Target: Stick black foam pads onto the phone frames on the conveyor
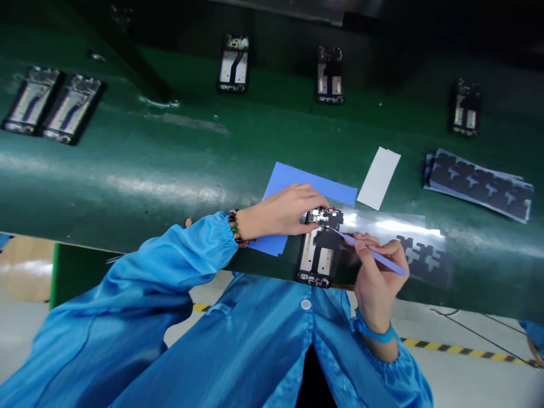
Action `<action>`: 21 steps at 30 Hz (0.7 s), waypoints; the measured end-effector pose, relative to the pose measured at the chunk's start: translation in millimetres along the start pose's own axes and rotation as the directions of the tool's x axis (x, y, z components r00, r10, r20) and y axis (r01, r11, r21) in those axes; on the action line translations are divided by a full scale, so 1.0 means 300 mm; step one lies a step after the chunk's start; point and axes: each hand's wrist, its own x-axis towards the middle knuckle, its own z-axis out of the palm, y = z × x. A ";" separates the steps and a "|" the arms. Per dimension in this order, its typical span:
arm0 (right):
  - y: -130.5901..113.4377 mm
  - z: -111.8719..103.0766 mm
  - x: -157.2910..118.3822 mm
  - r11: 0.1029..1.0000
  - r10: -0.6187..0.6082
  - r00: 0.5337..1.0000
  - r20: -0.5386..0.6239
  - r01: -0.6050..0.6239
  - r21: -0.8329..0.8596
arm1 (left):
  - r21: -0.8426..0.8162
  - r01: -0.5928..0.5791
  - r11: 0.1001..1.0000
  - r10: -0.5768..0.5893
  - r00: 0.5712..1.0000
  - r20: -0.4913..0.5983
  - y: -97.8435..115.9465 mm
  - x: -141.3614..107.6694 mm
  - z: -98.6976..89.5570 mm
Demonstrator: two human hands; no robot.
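Note:
An opened phone (315, 255) lies at the table's front edge, its circuit board and inner parts exposed. My left hand (293, 209) is closed on its upper left part, thumb at the side and fingers at the top edge. In my right hand (379, 269) are lavender tweezers (378, 258), gripped like a pen. Their thin tip reaches the black film over the upper part of the phone; whether it pinches anything is too small to tell. Beneath my left hand and forearm lies blue sheet material (314, 180).
Right of the phone is a clear sheet with black cut-out stickers (429, 263). Farther right sits a stack of similar sheets (480, 184), with a white card (379, 178) nearer. Several opened phones, including one phone (233, 65), line the far side. A dark post (140, 71) rises at left.

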 end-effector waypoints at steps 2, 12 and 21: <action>0.006 0.008 -0.007 1.000 -0.011 1.000 -0.004 0.011 -0.006 | 0.017 -0.006 1.000 0.006 1.000 0.001 0.000 -0.004 0.003; 0.011 0.019 -0.011 0.996 -0.030 1.000 0.001 0.030 -0.083 | 0.060 -0.012 0.998 0.013 1.000 -0.008 0.005 -0.012 0.005; 0.007 0.017 -0.007 0.994 -0.024 1.000 -0.001 0.023 -0.105 | 0.069 0.000 0.998 0.000 1.000 -0.005 0.001 -0.014 0.005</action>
